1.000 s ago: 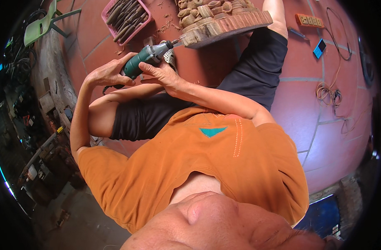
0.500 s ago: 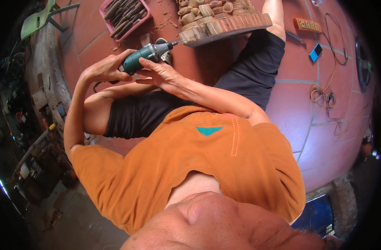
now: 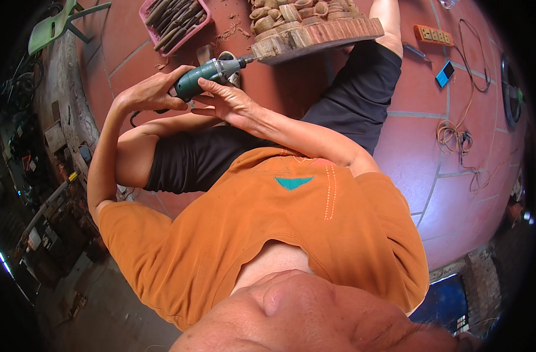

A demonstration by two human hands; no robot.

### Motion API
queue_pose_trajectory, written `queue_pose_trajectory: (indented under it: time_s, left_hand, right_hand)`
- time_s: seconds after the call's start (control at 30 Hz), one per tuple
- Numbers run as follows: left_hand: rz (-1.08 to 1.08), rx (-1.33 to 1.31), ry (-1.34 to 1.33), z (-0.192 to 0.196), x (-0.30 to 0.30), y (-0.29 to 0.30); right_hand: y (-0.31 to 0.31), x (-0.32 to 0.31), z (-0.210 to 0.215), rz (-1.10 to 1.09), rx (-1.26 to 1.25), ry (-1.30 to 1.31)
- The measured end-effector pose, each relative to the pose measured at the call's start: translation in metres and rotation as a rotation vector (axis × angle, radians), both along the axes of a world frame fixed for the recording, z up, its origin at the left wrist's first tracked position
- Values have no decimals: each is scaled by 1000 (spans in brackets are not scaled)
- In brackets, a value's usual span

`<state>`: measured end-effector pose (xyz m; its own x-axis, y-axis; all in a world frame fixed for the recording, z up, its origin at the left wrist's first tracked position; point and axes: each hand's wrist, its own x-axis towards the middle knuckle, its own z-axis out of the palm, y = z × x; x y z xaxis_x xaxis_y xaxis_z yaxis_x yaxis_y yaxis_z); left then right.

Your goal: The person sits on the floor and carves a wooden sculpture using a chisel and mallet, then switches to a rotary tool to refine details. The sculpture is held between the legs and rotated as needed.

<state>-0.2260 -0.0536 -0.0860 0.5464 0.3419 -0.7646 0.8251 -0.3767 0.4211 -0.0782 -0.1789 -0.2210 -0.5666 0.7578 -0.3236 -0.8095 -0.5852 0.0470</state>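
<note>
A green die grinder with a grey metal nose is held in both my hands. Around its rear end wraps my left hand. My right hand supports the body from the near side, thumb on the casing, other fingers partly hidden underneath. The thin bit points right and meets, or nearly meets, the left edge of a carved wood piece. This piece has a thick slab base with rough sides and rounded carved shapes above, its far part cut off by the picture's edge. My bare right leg lies beside it.
A pink basket of wooden-handled tools stands far left, near wood shavings on red tiles. Far right lie an orange power strip, a blue phone and a coiled cable. A green chair stands at the left.
The grinder and both hands have shifted very slightly, the bit staying at the carved piece's left edge. My left forearm has moved a little outward. The grip is the same.
</note>
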Motion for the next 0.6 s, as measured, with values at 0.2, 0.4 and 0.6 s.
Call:
queue_pose_trajectory:
  time_s: [0.2, 0.4, 0.6]
  left_hand:
    - [4, 1, 21, -1, 3, 0]
    - [-19, 21, -11, -6, 1, 0]
    - [-23, 33, 33, -4, 5, 0]
  right_hand:
    - [2, -1, -6, 32, -3, 2]
    - [2, -1, -7, 37, -14, 8]
    - [2, -1, -11, 36, -26, 35]
